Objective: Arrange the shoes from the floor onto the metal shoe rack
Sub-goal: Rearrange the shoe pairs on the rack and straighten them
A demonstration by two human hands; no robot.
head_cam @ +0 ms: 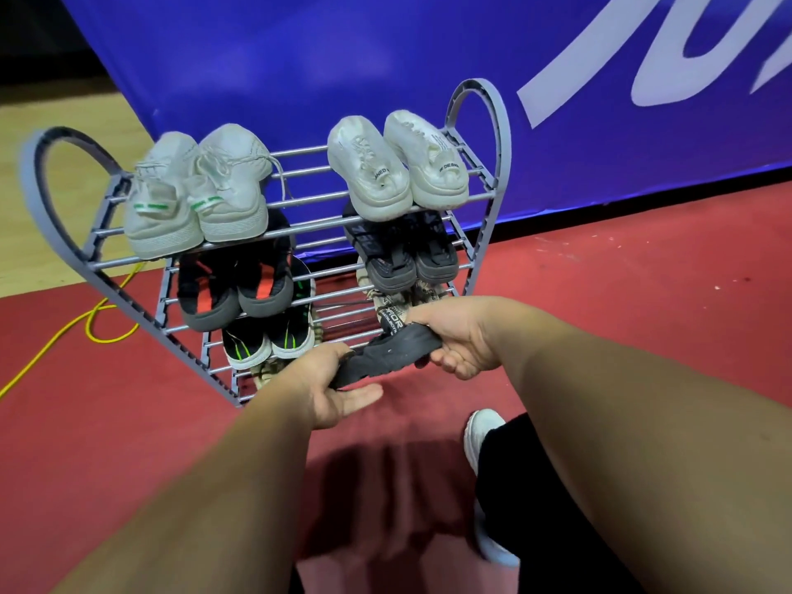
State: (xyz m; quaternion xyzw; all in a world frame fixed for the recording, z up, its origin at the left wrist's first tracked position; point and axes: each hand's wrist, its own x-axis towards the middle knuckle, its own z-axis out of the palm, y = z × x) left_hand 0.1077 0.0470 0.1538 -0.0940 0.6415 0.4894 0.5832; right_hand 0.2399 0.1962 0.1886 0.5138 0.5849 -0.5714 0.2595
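Even indoor light is falling from above, paling the blue banner (300, 57) toward its middle. Soft doubled shadows are lying on the red carpet (643, 319) under the arms (193, 486). The left white shoes (171, 199) are smearing with motion blur — the wide lens is bowing the rack (503, 135) outward, and the top left corner is sinking into dark.

Metal shoe rack (504, 139): bare rods lie open mid-tier between the left white pair (193, 199) and right white pair (398, 165) on top, likewise between the black-and-orange pair (233, 289) and grey pair (405, 255) below. A blue banner (300, 57) closes the back, and a yellow cable (97, 311) crosses the floor (643, 315) at left. The dark shoe (385, 358), held by left hand (330, 390) and right hand (460, 336), bars the lowest tiers' front.
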